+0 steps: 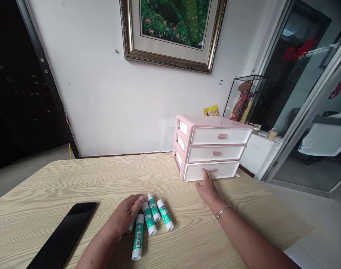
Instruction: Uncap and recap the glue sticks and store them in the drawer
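Observation:
Several glue sticks with green labels and white caps lie loosely together on the wooden table, the nearest one pointing toward me and another at the right of the group. My left hand rests cupped over the left side of this group, partly covering some sticks; its fingers are stretched out, holding none firmly. A pink and white three-drawer box stands at the table's back right, all its drawers closed. My right hand reaches its bottom drawer, fingertips at the front just left of the pink handle, thumb apart below.
A black phone or tablet lies at the left of the table. Behind the drawer box are a yellow packet and a glass case. A framed picture hangs on the wall. A glass door stands at right.

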`<state>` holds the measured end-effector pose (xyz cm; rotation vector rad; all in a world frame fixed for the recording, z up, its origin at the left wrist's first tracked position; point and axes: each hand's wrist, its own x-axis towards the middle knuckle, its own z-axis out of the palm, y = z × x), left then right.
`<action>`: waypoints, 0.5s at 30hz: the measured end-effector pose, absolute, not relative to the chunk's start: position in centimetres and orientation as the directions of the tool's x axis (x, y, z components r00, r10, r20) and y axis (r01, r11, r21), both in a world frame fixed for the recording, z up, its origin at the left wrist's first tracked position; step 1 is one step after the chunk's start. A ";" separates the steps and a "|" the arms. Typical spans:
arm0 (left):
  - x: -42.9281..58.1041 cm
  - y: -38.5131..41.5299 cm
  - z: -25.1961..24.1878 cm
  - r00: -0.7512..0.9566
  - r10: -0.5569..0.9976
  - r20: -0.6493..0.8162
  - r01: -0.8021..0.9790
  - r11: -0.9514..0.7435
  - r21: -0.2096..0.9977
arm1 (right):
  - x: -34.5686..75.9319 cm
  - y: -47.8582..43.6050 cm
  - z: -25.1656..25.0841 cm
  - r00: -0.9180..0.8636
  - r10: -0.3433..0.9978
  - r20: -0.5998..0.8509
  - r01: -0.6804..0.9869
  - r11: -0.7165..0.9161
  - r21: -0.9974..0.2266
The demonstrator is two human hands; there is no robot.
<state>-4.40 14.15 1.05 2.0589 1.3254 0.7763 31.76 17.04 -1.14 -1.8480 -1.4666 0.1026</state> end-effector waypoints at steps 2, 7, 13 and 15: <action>-4.4 14.2 0.9 0.344 0.923 0.174 0.596 -0.358 0.719 | 32.1 17.4 -1.5 0.332 0.860 0.388 0.807 -0.046 -0.589; -4.4 14.5 0.3 0.364 0.915 0.177 0.593 -0.374 0.713 | 32.6 17.6 -1.8 0.348 0.840 0.416 0.791 -0.025 -0.612; -4.4 14.3 0.7 0.316 0.924 0.216 0.608 -0.372 0.702 | 28.2 15.4 0.0 0.428 0.824 0.371 0.669 -0.013 -0.743; -4.6 14.1 1.1 0.291 0.928 0.233 0.607 -0.368 0.705 | 25.4 14.4 0.8 0.399 0.845 0.356 0.599 0.054 -0.799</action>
